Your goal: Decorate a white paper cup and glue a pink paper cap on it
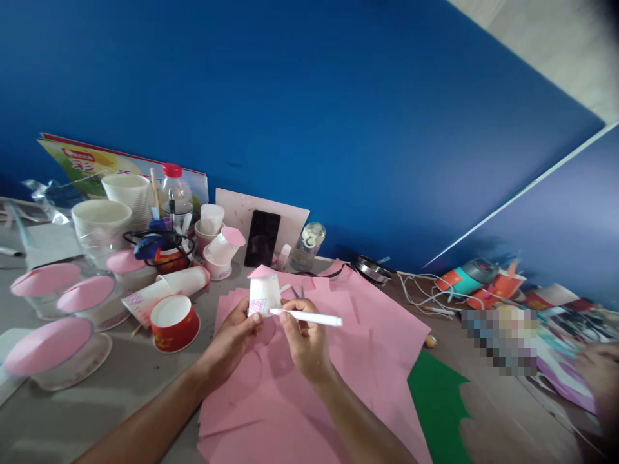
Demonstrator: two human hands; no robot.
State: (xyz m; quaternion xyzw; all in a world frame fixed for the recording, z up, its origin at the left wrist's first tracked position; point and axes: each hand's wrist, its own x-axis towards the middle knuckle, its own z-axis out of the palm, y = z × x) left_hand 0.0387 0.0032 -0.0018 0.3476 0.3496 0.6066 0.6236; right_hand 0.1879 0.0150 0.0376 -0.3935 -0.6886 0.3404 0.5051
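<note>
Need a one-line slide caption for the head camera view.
Left hand steadies a pink-topped paper cup while the right hand holds a marker to it, above pink sheets.

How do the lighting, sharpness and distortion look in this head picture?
Head view: the blue wall darkens unevenly toward the top, the phone screen is dark, the right edge looks smeared, and a pixelated patch hides part of the desk.

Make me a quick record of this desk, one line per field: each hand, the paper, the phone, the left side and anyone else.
Left hand: holds a small white cup with a pink top
Right hand: holds a white marker, tip at the cup
Paper: pink sheets beneath the hands
Phone: upright, leaning back
Left side: red tub, pink-topped cups
Other person: hand at right edge
</note>
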